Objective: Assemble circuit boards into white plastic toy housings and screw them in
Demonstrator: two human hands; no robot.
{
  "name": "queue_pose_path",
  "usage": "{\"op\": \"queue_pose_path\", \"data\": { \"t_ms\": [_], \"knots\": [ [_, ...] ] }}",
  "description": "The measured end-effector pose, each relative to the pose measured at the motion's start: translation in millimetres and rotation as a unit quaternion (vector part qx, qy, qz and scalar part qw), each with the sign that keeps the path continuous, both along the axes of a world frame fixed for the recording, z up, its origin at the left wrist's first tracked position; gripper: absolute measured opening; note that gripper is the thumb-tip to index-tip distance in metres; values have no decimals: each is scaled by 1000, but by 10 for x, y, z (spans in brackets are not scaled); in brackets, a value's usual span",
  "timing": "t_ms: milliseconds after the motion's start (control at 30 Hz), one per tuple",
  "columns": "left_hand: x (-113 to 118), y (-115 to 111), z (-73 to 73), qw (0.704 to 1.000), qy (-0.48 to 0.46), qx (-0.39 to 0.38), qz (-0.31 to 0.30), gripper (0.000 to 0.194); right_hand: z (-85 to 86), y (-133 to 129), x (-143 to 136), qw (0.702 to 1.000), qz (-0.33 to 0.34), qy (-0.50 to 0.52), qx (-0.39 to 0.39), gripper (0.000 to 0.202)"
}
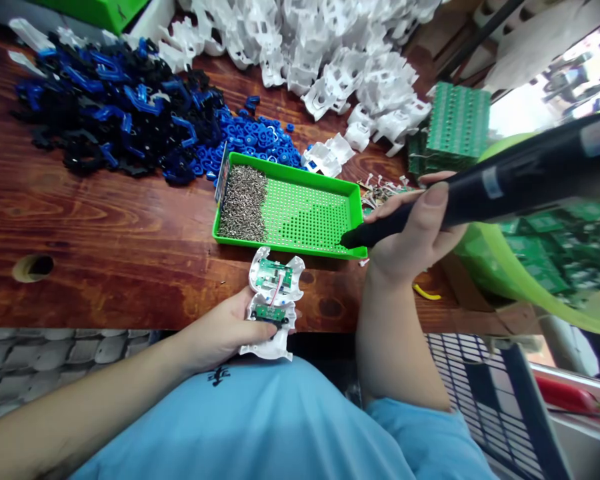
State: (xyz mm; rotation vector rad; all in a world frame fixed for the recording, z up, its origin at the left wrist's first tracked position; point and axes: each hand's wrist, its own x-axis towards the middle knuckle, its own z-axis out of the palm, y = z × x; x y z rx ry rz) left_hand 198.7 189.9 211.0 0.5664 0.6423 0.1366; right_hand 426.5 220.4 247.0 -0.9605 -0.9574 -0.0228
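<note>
"Where was the white casing?"

"In the left hand, which was closed around its lower half. It reached across the worktop's near edge, with its far end just beside the near edge of the green tray. Two circuit boards showed inside it."

"And the right hand?"

"Wrapped firmly round a dark tool, just off the tray's near right corner. The tool's tip reached inside that corner; I couldn't tell whether it touched the tray floor."

"Which way did the casing lie from the tip, then?"

"Left and somewhat nearer the person, outside the tray. I judged that offset to be the relation that mattered most."

"Did their long axes line up?"

"No. The casing's ran from the worktop's near edge towards the tray; the tool's slanted down from right to left."

"And the screws?"

"Heaped along the tray's left edge, well apart from the tip. The left hand was nearer to them, just beyond the tray's near edge."
</note>
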Motion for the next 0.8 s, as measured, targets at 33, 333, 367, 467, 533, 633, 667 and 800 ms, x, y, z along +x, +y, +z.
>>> {"op": "queue_pose_path", "data": {
  "t_ms": [33,333,367,467,533,633,667,800],
  "knots": [
    [1,3,-2,1000,-2,-2,0,46,-2,-6,-10,1000,0,3,-2,13],
    [11,10,-22,999,-24,-26,2,51,10,-48,-30,1000,9,10,-11,13],
    [10,7,-24,999,-25,-29,3,51,16,-54,-33,1000,10,8,-17,13],
    [11,-3,-28,999,-24,-33,6,52,28,-65,-44,1000,10,10,-27,15],
    [13,-2,-21,999,-21,-36,7,52,24,-65,-45,999,2,11,-34,15],
    [21,10,9,999,-11,-39,7,52,-9,-51,-29,999,-2,12,-40,13],
    [24,15,22,999,-8,-39,8,51,-23,-44,-22,999,0,14,-34,13],
    [33,15,66,999,2,-35,12,49,-15,-43,-18,1000,-21,4,-20,11]
  ]
}}
